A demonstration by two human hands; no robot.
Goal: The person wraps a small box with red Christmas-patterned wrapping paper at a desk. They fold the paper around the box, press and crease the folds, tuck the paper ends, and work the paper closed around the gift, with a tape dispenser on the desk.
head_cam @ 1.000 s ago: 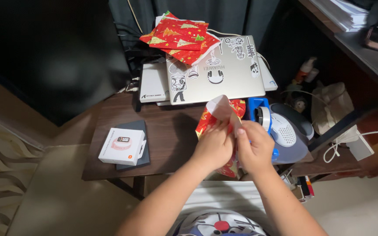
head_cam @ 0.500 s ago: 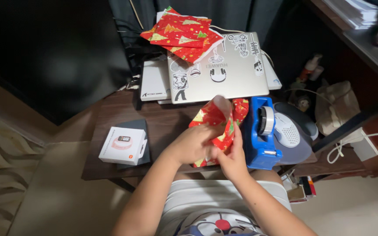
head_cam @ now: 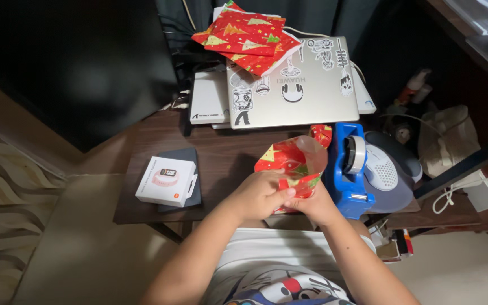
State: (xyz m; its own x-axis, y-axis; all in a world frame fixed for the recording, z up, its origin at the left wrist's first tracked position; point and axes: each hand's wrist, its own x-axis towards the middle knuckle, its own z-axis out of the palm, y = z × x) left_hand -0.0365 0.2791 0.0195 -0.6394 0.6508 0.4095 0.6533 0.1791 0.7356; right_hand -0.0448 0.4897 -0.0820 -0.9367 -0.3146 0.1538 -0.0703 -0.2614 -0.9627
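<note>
Evidently both hands were busy with one small parcel: the left hand (head_cam: 258, 195) and the right hand (head_cam: 312, 204) were closed together on a piece of red wrapping paper (head_cam: 290, 161) printed with little trees, pinching it low down so that the loose upper part stood up and away from the fingers. The paper sat just above the near edge of the dark wooden table (head_cam: 227, 152), between the two hands and pressed against them — held tight, I'd say, to keep a fold from springing open.

Just beyond the right hand stood a blue tape dispenser (head_cam: 348, 169), close enough to reach without letting go, and behind it a grey rounded device (head_cam: 388, 175). Off to the left hand's side, well apart, lay a small white box (head_cam: 166, 181) on a dark flat pad (head_cam: 190, 161). Farther out from the grip, a silver laptop (head_cam: 297, 85) covered in stickers carried a stack of folded red paper (head_cam: 247, 34).

Whatever the paper wrapped was hidden inside the fold and under the fingers — possibly nothing solid at all; I couldn't tell. The fingertips themselves were mostly buried in the paper.
</note>
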